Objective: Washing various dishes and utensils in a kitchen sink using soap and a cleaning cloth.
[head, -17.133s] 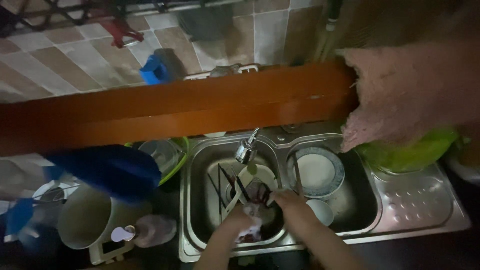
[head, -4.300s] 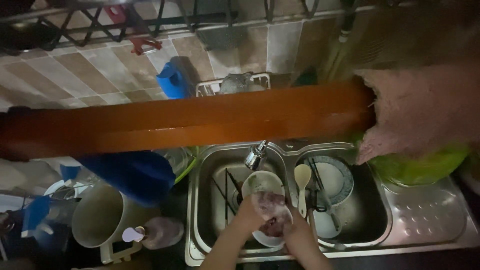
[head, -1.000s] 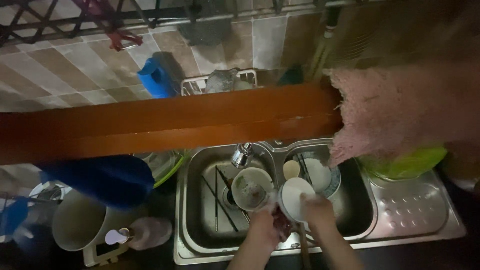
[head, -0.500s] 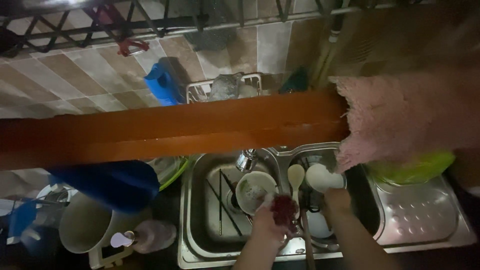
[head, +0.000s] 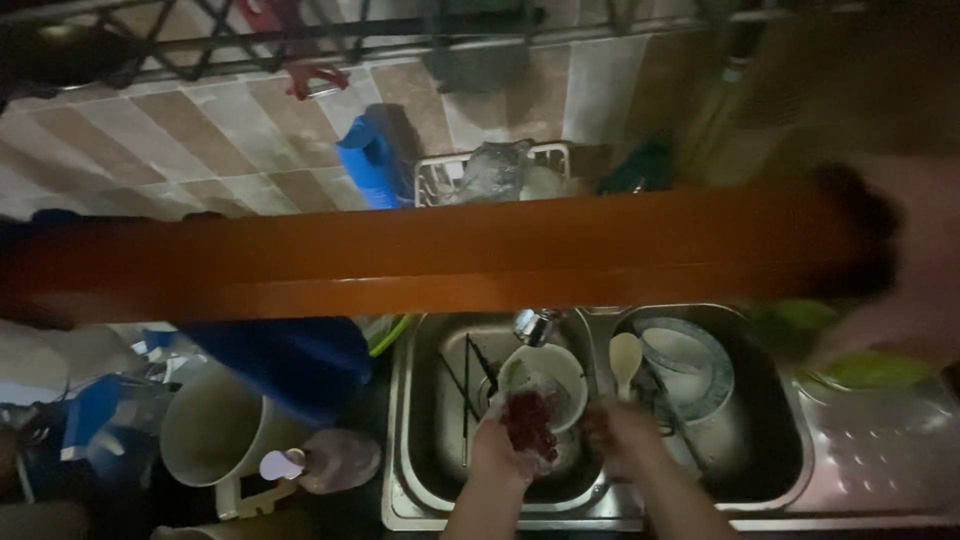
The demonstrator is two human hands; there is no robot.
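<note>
Head view, looking down into a dim kitchen sink (head: 420, 500) with two basins. Left hand (head: 505, 450) closed around one dark red scrubbing cloth (head: 528, 425), held low over the left basin, just in front of one white bowl (head: 548, 375). Bowl sitting under the single tap (head: 535, 325), inside the left basin, with a few thin dark sticks (head: 468, 375) leaning beside it. Right hand (head: 630, 435) blurred, hovering near the divider between the basins; cannot tell whether clenched or loose, and nothing clearly seen in it. One pale wooden spoon (head: 625, 355) standing up just beyond the right hand. One white plate (head: 690, 365) lying in the right basin. One green bowl-like thing (head: 865, 365) on the steel draining board at right. One wide wooden beam (head: 430, 255) crossing the whole picture above the sink. Behind it, tiled wall (head: 180, 140), one blue container (head: 370, 160), one white wire rack (head: 440, 180). At left of the sink, one large cream jug (head: 215, 430), one blue cloth (head: 290, 360), one small pinkish lid (head: 335, 460).
</note>
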